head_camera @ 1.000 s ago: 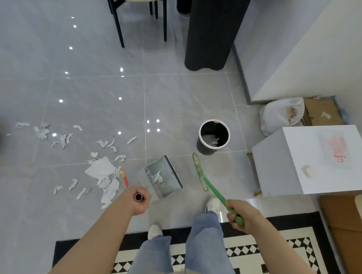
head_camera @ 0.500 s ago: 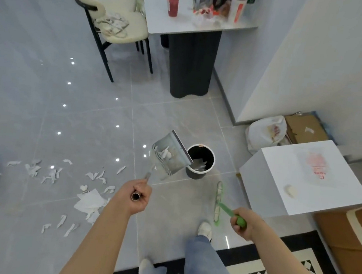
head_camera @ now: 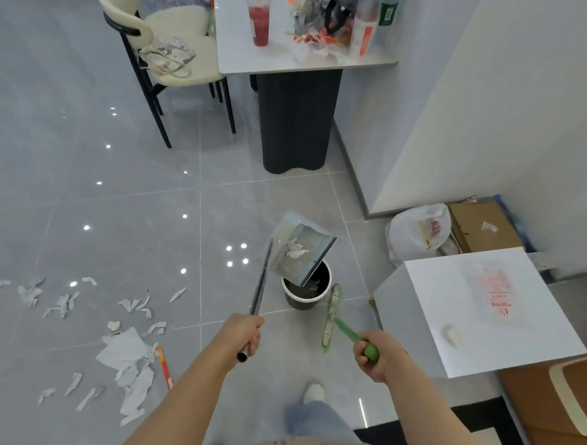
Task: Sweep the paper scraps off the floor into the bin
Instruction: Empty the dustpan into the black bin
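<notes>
My left hand (head_camera: 242, 334) grips the metal handle of a grey dustpan (head_camera: 298, 250). The pan is lifted and tilted, its lower lip over the round black bin (head_camera: 304, 297) with a white rim. A white paper scrap still clings inside the pan. My right hand (head_camera: 374, 354) grips the green handle of a small broom (head_camera: 332, 317), whose head rests on the floor just right of the bin. Several white paper scraps (head_camera: 126, 353) lie scattered on the grey tiles to the left, with an orange stick among them.
A white box-like table (head_camera: 485, 315) stands to the right of the bin. Behind it lie a white plastic bag (head_camera: 418, 231) and a cardboard box (head_camera: 483, 226). A cluttered table on a black pedestal (head_camera: 297, 121) and a cream chair (head_camera: 172, 53) stand farther back.
The dustpan has risen from the floor and now tips over the bin. The broom has swung to the bin's right side. The camera view has tilted up and moved forward.
</notes>
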`<state>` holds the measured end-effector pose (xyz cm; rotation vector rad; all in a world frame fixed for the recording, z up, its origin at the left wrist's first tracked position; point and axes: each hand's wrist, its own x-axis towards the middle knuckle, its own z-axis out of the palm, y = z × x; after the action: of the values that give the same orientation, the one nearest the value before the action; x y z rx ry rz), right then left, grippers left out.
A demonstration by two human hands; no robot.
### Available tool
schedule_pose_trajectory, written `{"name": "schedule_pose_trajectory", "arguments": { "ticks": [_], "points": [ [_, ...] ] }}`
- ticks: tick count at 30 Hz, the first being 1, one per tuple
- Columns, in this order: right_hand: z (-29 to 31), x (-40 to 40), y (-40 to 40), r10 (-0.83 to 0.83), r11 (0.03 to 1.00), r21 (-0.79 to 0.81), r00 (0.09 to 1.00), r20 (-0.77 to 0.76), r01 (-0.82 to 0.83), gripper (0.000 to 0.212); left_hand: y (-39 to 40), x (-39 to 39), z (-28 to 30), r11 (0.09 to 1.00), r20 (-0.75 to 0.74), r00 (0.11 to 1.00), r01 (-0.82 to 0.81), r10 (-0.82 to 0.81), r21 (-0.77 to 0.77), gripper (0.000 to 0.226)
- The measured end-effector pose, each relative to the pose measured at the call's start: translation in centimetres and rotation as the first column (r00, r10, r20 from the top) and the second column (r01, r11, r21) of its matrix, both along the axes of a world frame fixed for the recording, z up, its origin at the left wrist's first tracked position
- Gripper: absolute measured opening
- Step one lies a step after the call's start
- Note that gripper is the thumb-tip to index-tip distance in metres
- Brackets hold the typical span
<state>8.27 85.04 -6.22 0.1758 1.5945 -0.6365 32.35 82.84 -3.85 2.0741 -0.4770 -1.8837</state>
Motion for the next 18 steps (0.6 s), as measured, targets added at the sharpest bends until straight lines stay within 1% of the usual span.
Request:
{"name": "schedule_pose_trajectory", "arguments": {
  "ticks": [1, 3, 6, 10, 15, 18],
  "points": [
    [0.1, -0.3, -0.4, 0.007, 1.0, 0.002, 1.0, -0.009, -0.007, 0.016, 0.0, -0.5, 0.0, 0.997, 0.064, 0.995, 0.071, -0.07, -0.004, 0.024],
    [0.1, -0.8, -1.2, 0.016, 1.0, 0.005, 0.999, -0.028, -0.016, 0.015, -0.2, -1.2, 0.0, 0.986, 0.147, 0.976, 0.164, -0.161, -0.013, 0.02],
    [0.4, -1.1, -2.1, 0.03, 1.0, 0.007, 0.998, -0.047, -0.029, 0.016, -0.4, -2.3, 0.3, 0.974, 0.174, 0.961, 0.224, -0.214, -0.036, 0.014],
    [0.8, -1.0, -2.2, 0.041, 0.999, 0.009, 0.997, -0.073, -0.041, 0.02, -0.8, -2.6, 0.2, 0.973, 0.174, 0.963, 0.221, -0.206, -0.072, 0.017],
    [0.8, -0.5, -2.0, 0.041, 0.999, 0.001, 0.996, -0.075, -0.041, 0.02, -0.6, -2.0, 0.0, 0.974, 0.172, 0.967, 0.205, -0.187, -0.095, 0.009],
    [0.9, 0.2, -1.8, 0.03, 0.999, -0.009, 0.998, -0.062, -0.031, 0.02, -0.8, -1.3, 0.5, 0.978, 0.155, 0.973, 0.186, -0.171, -0.095, 0.016]
  ]
}}
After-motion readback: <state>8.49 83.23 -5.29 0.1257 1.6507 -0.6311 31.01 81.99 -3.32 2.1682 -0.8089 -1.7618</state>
